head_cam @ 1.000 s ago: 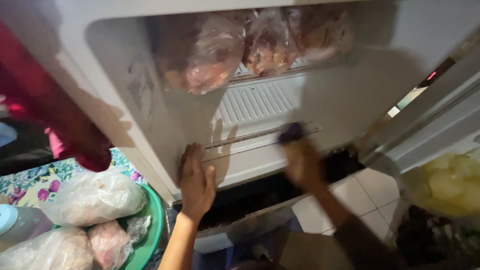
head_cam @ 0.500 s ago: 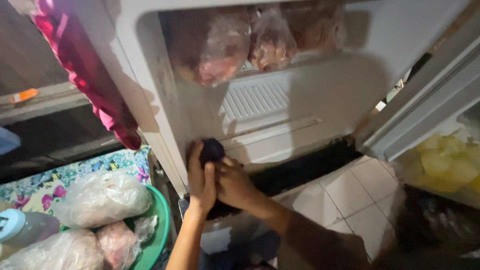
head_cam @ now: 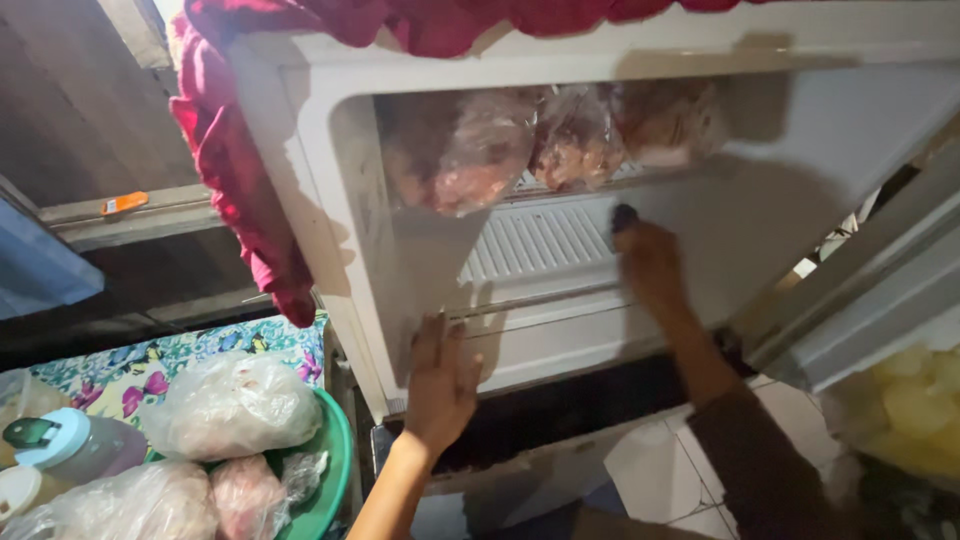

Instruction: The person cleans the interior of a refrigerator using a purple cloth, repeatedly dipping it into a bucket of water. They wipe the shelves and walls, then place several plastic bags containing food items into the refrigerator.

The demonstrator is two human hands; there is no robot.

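Observation:
My left hand lies flat, fingers spread, against the lower front edge of a white freezer compartment. My right hand reaches up inside the compartment and presses a small dark object against the ribbed white panel. Just above that hand, at the back, are three clear bags of frozen meat. A red cloth hangs over the top and left side of the compartment.
A green basin at lower left holds plastic bags of food, with a bottle with a pale blue cap beside it. The open door stands at the right, and a bag of yellow pieces lies below it. The floor is tiled.
My right hand has gone from beside my left hand up into the compartment, taking the dark object with it. My left hand stays on the lower edge. The view has tilted upward.

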